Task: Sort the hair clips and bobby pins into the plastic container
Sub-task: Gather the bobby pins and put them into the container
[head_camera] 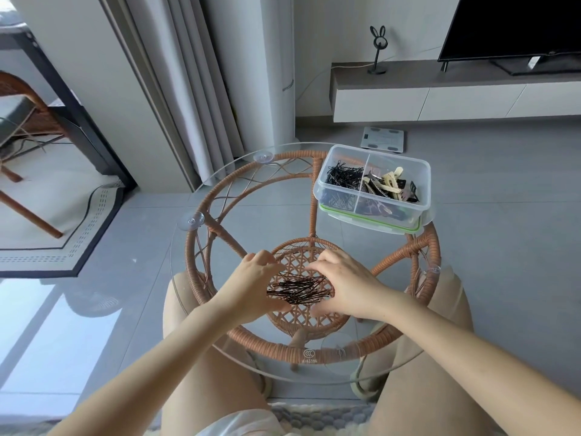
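Pins (297,291) lie in a loose dark heap on the glass bench (220,177), well short of the box (372,187) at the far right edge. Left hand (251,283) cups the heap from its left side, right hand (342,283) from its right; both curl in around the pins, fingers half closed, and I cannot tell whether either grip has any pin pinched yet.

Risk, as I judge it: the pins are thin, crossed over each other and lying on slick glass, so a scoop may slide them apart instead of lifting them, or a tangled bunch may shed strays on the way to the box. The box is divided, with dark pins in its left part and clips (390,187) in its right; a hasty drop near the divider could mix them. It also sits close to the bench edge, so a knock could tip it off.
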`<state>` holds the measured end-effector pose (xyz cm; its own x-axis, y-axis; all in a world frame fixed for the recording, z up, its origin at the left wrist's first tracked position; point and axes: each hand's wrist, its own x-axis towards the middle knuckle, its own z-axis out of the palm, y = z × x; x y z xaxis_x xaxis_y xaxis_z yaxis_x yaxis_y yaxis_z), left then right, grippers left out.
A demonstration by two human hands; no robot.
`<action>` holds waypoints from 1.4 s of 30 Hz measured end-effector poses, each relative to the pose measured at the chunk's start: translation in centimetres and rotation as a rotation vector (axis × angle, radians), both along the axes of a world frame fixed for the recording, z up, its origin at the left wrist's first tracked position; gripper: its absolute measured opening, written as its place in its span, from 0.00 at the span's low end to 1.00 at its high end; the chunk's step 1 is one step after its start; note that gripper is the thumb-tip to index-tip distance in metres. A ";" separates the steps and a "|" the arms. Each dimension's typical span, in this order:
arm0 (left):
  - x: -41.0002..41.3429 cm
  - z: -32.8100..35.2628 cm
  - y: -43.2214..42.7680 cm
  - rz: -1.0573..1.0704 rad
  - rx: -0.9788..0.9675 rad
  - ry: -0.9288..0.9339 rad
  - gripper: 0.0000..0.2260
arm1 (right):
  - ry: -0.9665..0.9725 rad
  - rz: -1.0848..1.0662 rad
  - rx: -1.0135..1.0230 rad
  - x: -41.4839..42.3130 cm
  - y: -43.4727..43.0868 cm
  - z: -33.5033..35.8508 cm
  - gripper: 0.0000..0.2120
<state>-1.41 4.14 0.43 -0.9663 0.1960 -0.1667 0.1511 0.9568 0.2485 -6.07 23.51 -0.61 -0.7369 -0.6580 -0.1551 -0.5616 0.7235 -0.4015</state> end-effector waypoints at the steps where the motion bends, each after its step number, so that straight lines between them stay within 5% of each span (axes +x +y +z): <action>1: -0.2 0.1 0.1 -0.029 0.011 -0.007 0.29 | 0.000 0.006 -0.020 -0.1 -0.3 -0.1 0.34; 10: -0.6 0.1 0.1 -0.157 -0.103 0.025 0.13 | 0.203 0.220 0.001 0.0 -2.0 0.3 0.08; 14: -0.7 -0.2 0.1 -0.205 -0.141 0.064 0.11 | 0.340 0.302 0.009 -0.3 -2.1 -0.2 0.08; 26: -3.8 5.7 0.7 -0.044 0.126 0.047 0.09 | 0.177 0.132 -0.251 -4.4 -0.7 3.2 0.08; 35: -12.0 9.8 4.4 0.111 0.256 0.196 0.08 | 0.330 0.166 -0.099 -13.9 1.3 10.2 0.07; 42: -18.9 8.3 7.4 0.221 0.278 0.188 0.08 | 0.478 0.227 0.212 -20.8 2.3 9.9 0.06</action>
